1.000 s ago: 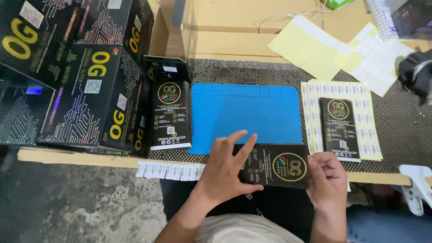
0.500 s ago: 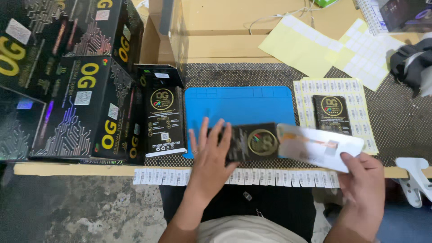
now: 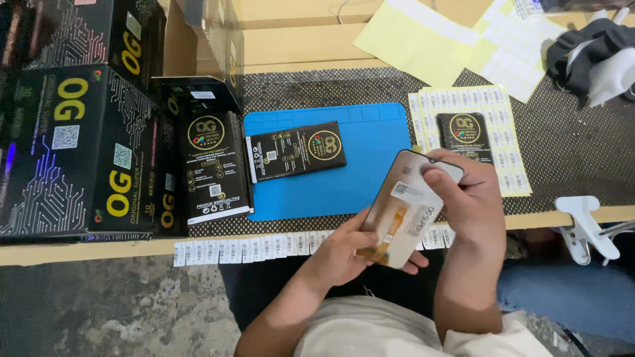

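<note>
Both hands hold a phone screen (image 3: 405, 208) over the table's front edge (image 3: 86, 251), back side up, with its orange ribbon cable showing. The left hand (image 3: 340, 254) cups it from below — the palm sits under the lower end, the fingers curl round the far side and their tips show past the bottom right corner. The right hand (image 3: 466, 201) grips the upper right end, thumb pressed on the back near the top corner and the other fingers wrapped behind. So the screen lies tilted between the two hands, top end toward the mat.

On the blue mat (image 3: 370, 178) lies a flat black box (image 3: 296, 150), sideways, clear of both hands. A taller black box (image 3: 213, 165) stands just left of the mat, against a big carton (image 3: 73, 152). Right of the mat another small black box (image 3: 466, 135) rests on a label sheet (image 3: 509, 125). A strip of labels (image 3: 245, 248) hangs along the front edge, near the left wrist.
</note>
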